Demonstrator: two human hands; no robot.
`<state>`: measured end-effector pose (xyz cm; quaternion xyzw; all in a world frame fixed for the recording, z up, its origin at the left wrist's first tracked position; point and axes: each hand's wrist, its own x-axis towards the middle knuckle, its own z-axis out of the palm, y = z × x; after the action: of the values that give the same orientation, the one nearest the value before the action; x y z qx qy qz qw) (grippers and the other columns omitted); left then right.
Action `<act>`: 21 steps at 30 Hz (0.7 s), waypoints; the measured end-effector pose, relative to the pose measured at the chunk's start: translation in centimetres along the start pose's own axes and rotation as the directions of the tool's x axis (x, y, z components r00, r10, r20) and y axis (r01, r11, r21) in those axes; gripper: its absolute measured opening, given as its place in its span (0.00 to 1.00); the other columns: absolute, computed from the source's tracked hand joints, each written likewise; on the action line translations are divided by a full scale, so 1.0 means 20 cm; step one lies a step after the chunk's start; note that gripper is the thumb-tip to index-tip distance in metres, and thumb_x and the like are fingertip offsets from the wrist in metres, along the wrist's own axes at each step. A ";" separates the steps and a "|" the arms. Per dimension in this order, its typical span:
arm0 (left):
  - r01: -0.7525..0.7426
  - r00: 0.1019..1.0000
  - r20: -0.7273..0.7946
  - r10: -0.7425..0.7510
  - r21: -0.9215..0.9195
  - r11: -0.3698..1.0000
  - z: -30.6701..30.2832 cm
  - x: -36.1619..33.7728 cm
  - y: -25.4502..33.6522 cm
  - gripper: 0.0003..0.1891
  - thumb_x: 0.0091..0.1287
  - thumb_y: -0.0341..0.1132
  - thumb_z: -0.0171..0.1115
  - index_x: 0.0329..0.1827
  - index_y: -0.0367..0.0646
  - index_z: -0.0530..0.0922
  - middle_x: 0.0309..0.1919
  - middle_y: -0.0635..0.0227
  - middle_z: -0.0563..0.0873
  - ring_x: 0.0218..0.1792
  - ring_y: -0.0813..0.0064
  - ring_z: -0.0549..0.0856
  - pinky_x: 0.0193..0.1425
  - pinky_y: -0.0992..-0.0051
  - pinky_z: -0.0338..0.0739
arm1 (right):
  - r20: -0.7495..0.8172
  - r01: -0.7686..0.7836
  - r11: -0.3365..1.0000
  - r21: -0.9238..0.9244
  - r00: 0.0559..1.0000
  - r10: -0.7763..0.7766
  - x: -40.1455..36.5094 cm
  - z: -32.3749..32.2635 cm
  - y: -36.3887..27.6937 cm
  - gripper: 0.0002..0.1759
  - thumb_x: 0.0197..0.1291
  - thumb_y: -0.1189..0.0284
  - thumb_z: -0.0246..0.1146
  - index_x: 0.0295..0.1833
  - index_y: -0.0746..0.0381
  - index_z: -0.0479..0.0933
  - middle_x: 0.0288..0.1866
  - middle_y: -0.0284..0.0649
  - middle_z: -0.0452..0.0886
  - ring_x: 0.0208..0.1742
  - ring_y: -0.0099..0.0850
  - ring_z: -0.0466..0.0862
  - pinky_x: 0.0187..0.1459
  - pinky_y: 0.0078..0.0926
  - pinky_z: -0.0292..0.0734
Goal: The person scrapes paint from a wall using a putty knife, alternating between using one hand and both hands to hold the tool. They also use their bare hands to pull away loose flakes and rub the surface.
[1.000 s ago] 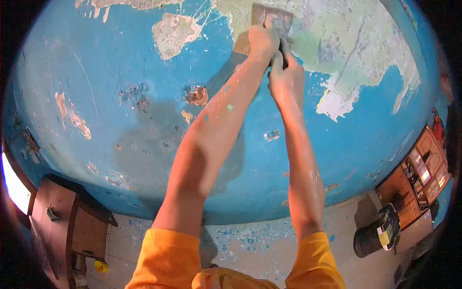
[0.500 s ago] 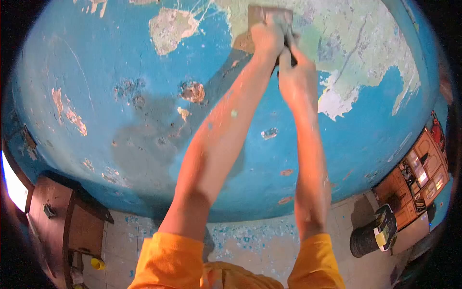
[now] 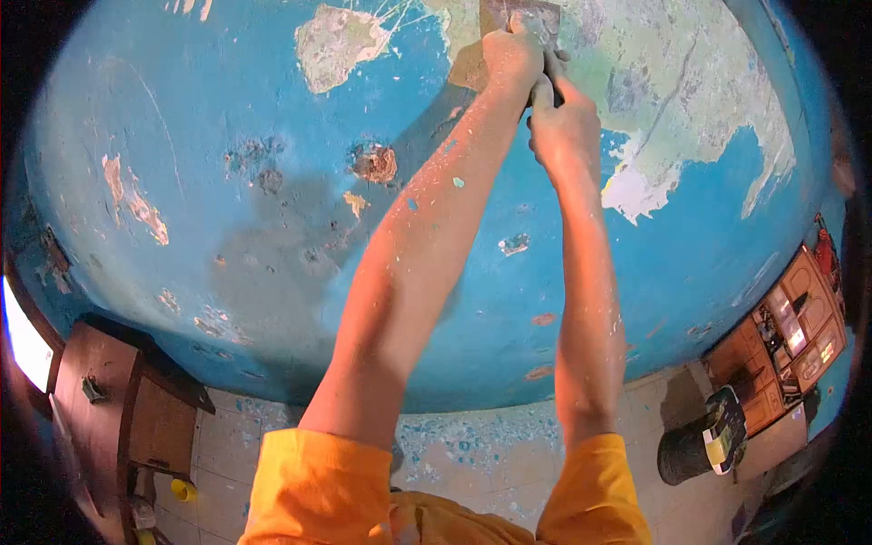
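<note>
A wide-bladed paint scraper (image 3: 548,18) lies against the blue wall (image 3: 490,304), at the lower edge of a large bare patch (image 3: 672,68) where the paint is gone. My right hand (image 3: 565,132) is wrapped round its dark handle, which is mostly hidden by the fingers. Just above and to the left, my left hand (image 3: 511,64) is closed at the base of the blade, its fingers pressing on the metal. Small paint flakes cling to both forearms, more thickly on the left one.
Paint flakes (image 3: 468,445) litter the tiled floor below the wall. At the left stands a brown wooden desk (image 3: 95,372) with a yellow cup (image 3: 183,490) by it. To the right are a dark bin (image 3: 683,454) and a wooden cabinet (image 3: 740,368).
The view has shifted a little, so wall and hands sit slightly higher and further right. Both hands keep their hold on the scraper, at about the same spot on the wall.
</note>
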<state>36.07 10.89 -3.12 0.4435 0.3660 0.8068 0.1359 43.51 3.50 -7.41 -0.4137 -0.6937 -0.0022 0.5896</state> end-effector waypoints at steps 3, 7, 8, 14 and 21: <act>-0.051 0.998 0.045 0.053 -0.046 0.998 -0.03 -0.02 -0.01 0.28 0.71 0.48 0.54 0.35 0.22 0.81 0.33 0.38 0.85 0.39 0.47 0.86 0.47 0.57 0.77 | -0.019 -0.009 1.000 -0.025 1.000 0.008 -0.10 -0.04 -0.04 0.23 0.66 0.62 0.51 0.66 0.48 0.74 0.20 0.38 0.75 0.19 0.25 0.74 0.27 0.31 0.71; 0.042 0.996 0.085 -0.035 -0.081 0.996 0.00 0.06 0.07 0.31 0.70 0.52 0.52 0.41 0.22 0.80 0.40 0.36 0.84 0.46 0.46 0.84 0.52 0.58 0.76 | -0.012 -0.059 0.998 0.019 0.998 0.059 0.03 0.00 -0.04 0.25 0.65 0.63 0.50 0.66 0.54 0.73 0.49 0.56 0.82 0.53 0.56 0.80 0.54 0.45 0.75; 0.095 0.990 0.107 -0.091 -0.028 0.995 0.02 0.09 0.12 0.34 0.70 0.56 0.50 0.47 0.22 0.79 0.45 0.36 0.83 0.52 0.47 0.83 0.56 0.60 0.75 | 0.031 -0.079 0.996 0.028 0.996 0.078 0.07 -0.05 -0.07 0.25 0.64 0.62 0.50 0.66 0.54 0.73 0.49 0.57 0.82 0.53 0.56 0.80 0.54 0.45 0.75; 0.072 0.973 0.226 -0.040 -0.135 0.988 -0.06 -0.08 0.04 0.34 0.70 0.55 0.49 0.45 0.20 0.79 0.43 0.35 0.83 0.50 0.45 0.84 0.56 0.62 0.75 | 0.019 -0.057 0.998 -0.003 0.998 0.057 -0.05 -0.03 -0.03 0.24 0.64 0.61 0.51 0.65 0.52 0.74 0.48 0.57 0.82 0.52 0.58 0.80 0.54 0.47 0.75; 0.206 0.958 0.242 -0.155 -0.199 0.958 0.17 0.09 0.00 0.25 0.71 0.48 0.52 0.49 0.28 0.80 0.39 0.50 0.86 0.43 0.63 0.86 0.47 0.63 0.79 | 0.072 -0.073 0.979 0.191 0.996 0.061 -0.02 -0.19 -0.07 0.27 0.68 0.66 0.53 0.73 0.48 0.66 0.23 0.32 0.71 0.18 0.21 0.69 0.17 0.22 0.61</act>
<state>37.84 13.42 -0.87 0.4781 0.2951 0.7716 0.2984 45.76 0.44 -5.90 -0.3775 -0.6951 0.0986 0.6038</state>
